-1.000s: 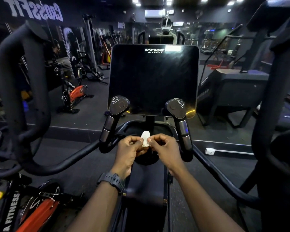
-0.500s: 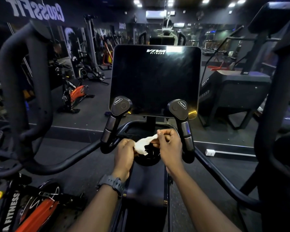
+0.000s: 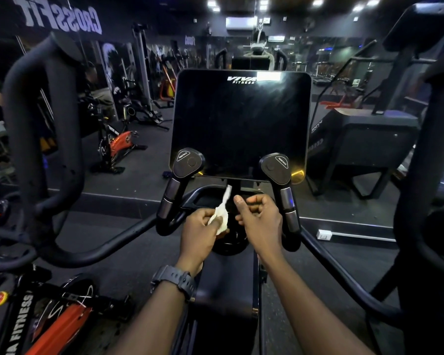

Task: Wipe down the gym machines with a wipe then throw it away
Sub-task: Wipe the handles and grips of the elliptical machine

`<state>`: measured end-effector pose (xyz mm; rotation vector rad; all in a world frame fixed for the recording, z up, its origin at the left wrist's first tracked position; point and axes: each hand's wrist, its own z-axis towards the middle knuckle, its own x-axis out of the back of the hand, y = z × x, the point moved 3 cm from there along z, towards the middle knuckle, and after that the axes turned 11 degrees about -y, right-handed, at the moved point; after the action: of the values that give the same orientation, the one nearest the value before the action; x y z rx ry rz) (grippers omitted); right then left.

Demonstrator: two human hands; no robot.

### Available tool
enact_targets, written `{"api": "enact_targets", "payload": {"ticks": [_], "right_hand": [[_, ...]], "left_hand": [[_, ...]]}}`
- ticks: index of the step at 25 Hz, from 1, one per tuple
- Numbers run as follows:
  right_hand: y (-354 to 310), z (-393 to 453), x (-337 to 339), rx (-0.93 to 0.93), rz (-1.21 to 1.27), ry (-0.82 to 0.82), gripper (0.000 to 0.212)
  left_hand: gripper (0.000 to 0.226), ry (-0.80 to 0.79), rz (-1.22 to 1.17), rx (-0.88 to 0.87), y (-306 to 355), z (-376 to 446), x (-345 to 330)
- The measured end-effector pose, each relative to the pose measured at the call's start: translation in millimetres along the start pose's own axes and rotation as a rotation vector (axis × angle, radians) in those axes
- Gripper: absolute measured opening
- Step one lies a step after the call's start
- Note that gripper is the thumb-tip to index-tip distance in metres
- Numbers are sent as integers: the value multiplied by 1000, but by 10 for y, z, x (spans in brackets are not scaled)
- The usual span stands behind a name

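Your left hand pinches the wipe in front of the screen; right hand is curled, holding nothing. Wipe looks light, limp, probably tearable: grip bunched middle.

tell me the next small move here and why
Probably pinch the wipe's free tail with the right hand and pull it open. The left hand grips it still bunched, the right holds nothing, and the screen just ahead is untouched.
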<state>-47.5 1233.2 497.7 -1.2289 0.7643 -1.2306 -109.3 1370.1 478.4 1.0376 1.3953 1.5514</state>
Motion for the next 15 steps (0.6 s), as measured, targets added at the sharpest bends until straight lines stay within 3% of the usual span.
{"api": "enact_targets", "payload": {"ticks": [3, 8, 11, 15], "right_hand": [[-32, -13, -71, -10, -165, -140, 31], [-9, 57, -100, -118, 32, -171, 12], [50, 73, -109, -189, 151, -175, 10], [79, 78, -80, -221, 208, -81, 15]], "left_hand": [[9, 71, 37, -18, 36, 21, -9], [10, -12, -19, -59, 141, -21, -49], [16, -43, -201, -21, 153, -16, -51], [14, 153, -498, 98, 81, 65, 36]]}}
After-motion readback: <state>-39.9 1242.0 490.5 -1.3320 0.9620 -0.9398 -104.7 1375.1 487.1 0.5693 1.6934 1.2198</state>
